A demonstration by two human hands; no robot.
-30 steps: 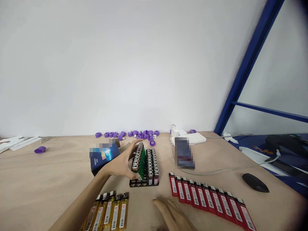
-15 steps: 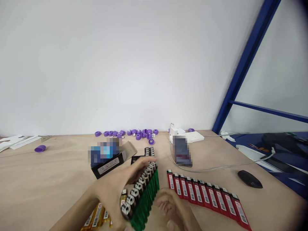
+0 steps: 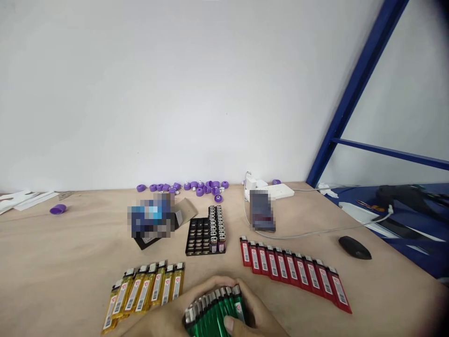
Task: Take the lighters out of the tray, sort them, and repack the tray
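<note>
A row of green lighters (image 3: 213, 314) with metal tops is gripped between both my hands, low in the middle of the head view. My left hand (image 3: 168, 318) wraps the left end and the far side. On the right, my right hand (image 3: 257, 313) closes round the other end, its thumb lying across the green bodies. Just beyond stands a black slotted tray (image 3: 198, 253), its two right columns filled with upright lighters (image 3: 217, 229). Yellow lighters (image 3: 143, 290) lie overlapping at the left, and a row of red lighters (image 3: 291, 267) lies at the right.
An open box (image 3: 149, 239) sits left of the tray. Behind are purple caps (image 3: 199, 192) along the wall, a phone (image 3: 263, 210), a white power strip (image 3: 282, 191) and its cable (image 3: 315, 232). A black computer mouse (image 3: 355, 247) lies at the right, near a blue frame (image 3: 336, 121).
Both hands have drawn the green lighters down and closer to me, turning the row from steeply slanted to nearly level. The tray and yellow lighters have come into clear sight.
</note>
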